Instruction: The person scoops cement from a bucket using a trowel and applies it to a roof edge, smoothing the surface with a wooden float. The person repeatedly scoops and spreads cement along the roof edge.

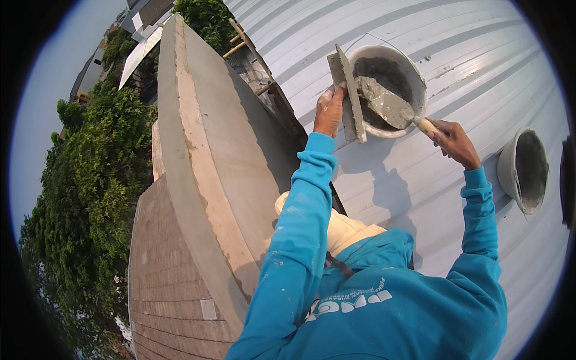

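My left hand (329,112) is closed on a plasterer's hawk (350,90), a flat board tilted steeply on edge beside a bucket. Wet grey mortar coats parts of the board. In my right hand (457,143) is the wooden handle of a trowel (393,110), its blade loaded with grey mortar and held over the bucket's mouth. The blade's tip points toward the hawk; whether they touch I cannot tell. The round mortar bucket (420,78) stands on the metal roof, its inside smeared with mortar and its wire handle lying toward the far side.
A second bucket (509,174) sits to the right on the ribbed metal roof (468,36). Along my left runs a wall top (201,138), partly grey-plastered, with a rough unplastered strip. Beyond it are a tiled roof (174,270) and trees (102,180). Wooden poles (237,42) stick up by the roof edge.
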A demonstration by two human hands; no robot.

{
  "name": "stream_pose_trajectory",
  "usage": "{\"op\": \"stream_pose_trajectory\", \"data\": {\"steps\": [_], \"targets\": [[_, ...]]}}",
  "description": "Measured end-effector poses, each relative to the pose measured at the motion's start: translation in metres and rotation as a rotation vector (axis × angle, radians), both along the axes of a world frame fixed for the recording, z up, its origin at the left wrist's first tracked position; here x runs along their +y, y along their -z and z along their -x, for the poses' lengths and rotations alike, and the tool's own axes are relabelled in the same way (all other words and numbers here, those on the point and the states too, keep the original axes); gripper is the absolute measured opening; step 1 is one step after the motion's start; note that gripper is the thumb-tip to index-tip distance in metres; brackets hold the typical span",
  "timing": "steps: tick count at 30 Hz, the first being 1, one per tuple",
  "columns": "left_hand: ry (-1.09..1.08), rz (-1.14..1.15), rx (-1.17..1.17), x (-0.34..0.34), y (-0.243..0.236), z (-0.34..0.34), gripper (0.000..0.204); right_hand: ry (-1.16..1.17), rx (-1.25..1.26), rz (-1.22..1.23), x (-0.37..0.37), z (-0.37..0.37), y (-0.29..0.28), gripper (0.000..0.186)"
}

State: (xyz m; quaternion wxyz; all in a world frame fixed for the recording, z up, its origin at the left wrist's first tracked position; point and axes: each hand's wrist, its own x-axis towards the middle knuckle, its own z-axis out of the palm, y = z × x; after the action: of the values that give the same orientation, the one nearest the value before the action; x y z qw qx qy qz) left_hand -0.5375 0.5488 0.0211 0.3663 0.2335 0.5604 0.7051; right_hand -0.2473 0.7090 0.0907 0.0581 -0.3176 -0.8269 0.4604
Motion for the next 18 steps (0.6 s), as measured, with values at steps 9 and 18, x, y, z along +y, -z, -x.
{"op": "stream_pose_trajectory", "data": {"steps": [9,18], "targets": [[-0.126,0.02,-0.178,-0.011,0.005,0.002,0.047,-0.01,0.016,-0.139,0.005,0.025,-0.027,0.053],[-0.38,-0.311,-0.271,-0.014,-0.027,-0.004,0.045,-0.016,0.045,-0.076,0.0,0.007,-0.054,0.057]]}}
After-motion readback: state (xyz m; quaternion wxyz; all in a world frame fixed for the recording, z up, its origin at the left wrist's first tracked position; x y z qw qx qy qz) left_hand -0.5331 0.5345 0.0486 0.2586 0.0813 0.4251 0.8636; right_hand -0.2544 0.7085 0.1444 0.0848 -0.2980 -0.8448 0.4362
